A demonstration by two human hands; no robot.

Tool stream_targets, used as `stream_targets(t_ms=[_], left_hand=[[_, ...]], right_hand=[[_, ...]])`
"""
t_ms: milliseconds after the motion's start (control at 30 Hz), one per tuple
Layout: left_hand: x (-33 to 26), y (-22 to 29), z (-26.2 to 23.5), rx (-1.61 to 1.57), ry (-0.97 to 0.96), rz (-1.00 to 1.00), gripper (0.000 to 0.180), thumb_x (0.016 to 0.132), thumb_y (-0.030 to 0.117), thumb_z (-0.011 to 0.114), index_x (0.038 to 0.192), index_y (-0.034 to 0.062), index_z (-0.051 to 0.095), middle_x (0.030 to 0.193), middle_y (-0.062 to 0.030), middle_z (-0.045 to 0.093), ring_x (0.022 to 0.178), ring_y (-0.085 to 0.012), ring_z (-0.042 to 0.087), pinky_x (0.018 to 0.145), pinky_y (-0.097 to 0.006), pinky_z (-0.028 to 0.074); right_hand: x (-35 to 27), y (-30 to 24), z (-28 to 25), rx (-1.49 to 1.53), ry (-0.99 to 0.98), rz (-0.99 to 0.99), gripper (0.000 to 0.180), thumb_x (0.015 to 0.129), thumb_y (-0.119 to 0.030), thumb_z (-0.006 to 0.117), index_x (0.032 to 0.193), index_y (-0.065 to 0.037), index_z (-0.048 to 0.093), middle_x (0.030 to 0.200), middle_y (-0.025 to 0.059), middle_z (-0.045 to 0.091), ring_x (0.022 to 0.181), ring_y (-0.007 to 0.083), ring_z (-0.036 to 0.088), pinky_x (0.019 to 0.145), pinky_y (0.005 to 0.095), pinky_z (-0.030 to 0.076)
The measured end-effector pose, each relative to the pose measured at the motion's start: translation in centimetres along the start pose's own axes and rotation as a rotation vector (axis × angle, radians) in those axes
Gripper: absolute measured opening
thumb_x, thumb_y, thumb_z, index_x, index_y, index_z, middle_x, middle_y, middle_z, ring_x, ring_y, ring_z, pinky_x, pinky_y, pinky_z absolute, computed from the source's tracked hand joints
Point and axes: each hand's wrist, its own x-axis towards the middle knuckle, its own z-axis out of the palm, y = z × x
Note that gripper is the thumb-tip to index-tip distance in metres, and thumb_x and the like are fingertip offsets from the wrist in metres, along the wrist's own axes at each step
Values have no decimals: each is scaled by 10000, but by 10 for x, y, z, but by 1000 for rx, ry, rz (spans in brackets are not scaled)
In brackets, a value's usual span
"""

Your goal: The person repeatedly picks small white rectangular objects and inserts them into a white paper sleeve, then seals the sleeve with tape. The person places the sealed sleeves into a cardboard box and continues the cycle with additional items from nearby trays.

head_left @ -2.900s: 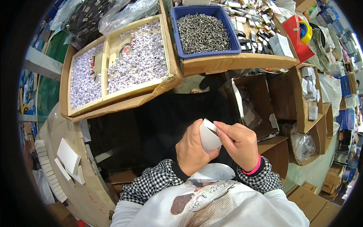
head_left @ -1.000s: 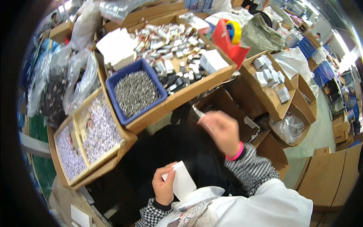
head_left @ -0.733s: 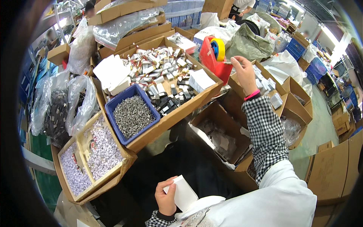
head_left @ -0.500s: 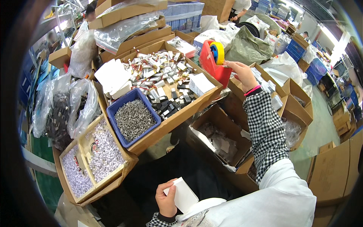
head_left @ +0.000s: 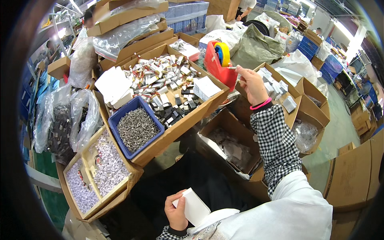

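Low in the view, my left hand (head_left: 176, 211) is closed round a flat white box (head_left: 193, 206), thumb lying on its face. My right hand (head_left: 253, 85) reaches out to the red tape dispenser (head_left: 215, 66), which carries a yellow-rimmed tape roll (head_left: 222, 55). Its thumb and forefinger pinch a short strip of tape (head_left: 232, 68) just right of the dispenser. Beside the dispenser, a large cardboard tray (head_left: 182, 125) bears small silver battery packs (head_left: 158, 76), black plugs (head_left: 176, 112), white cards (head_left: 113, 85) and a blue bin of metal screws (head_left: 139, 129).
A divided wooden tray (head_left: 105, 193) with small white parts stands at the left, next to clear plastic bags (head_left: 60, 124). Open cartons (head_left: 234, 138) stand below my right forearm. Behind the dispenser lies a green sack (head_left: 258, 48). Other people are in the background.
My right hand has drawn slightly away from the dispenser, and a tape strip now shows at its fingertips. The view has shifted a little. My left hand keeps its hold on the white box.
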Motion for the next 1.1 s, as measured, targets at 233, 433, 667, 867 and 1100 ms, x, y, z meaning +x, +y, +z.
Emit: stream_targets(t_ms=[233,433,667,867,1100], left_hand=[[0,0,1,-14,-29,-13,134,885,11,581,1002,64,543,1101,-167,631,971,-200,606,865,-332,490],[-6,5,2,57,-99,-18,239,851,-35,592,1049,66,506,1162,-176,594,1023,-213,583,893,-341,475],[-7,9,8,34,-124,-19,264,844,-45,589,1064,62,493,1166,-176,590,1032,-210,577,900,-341,470],[-11,19,4,132,-115,73,288,832,-53,591,1090,27,490,1185,-179,578,1077,-226,559,944,-343,443],[-16,15,1,285,-85,241,351,817,-46,610,1135,59,508,1228,-140,564,1089,-200,562,914,-300,455]], right_hand=[[-4,36,-3,277,-61,-1,223,881,-217,653,1022,-47,623,913,11,641,804,97,590,697,234,454],[-6,54,16,487,39,-47,150,901,-202,634,974,-71,625,892,11,658,807,113,603,729,251,472],[-11,60,15,576,58,16,141,900,-164,622,1002,-67,623,916,12,646,811,111,585,734,269,450],[-71,41,6,537,-91,-149,136,929,-150,583,1010,-41,595,897,16,628,802,108,590,718,240,481],[-235,74,43,58,-587,610,108,913,-118,583,950,-17,593,772,64,615,673,129,589,616,226,476]])
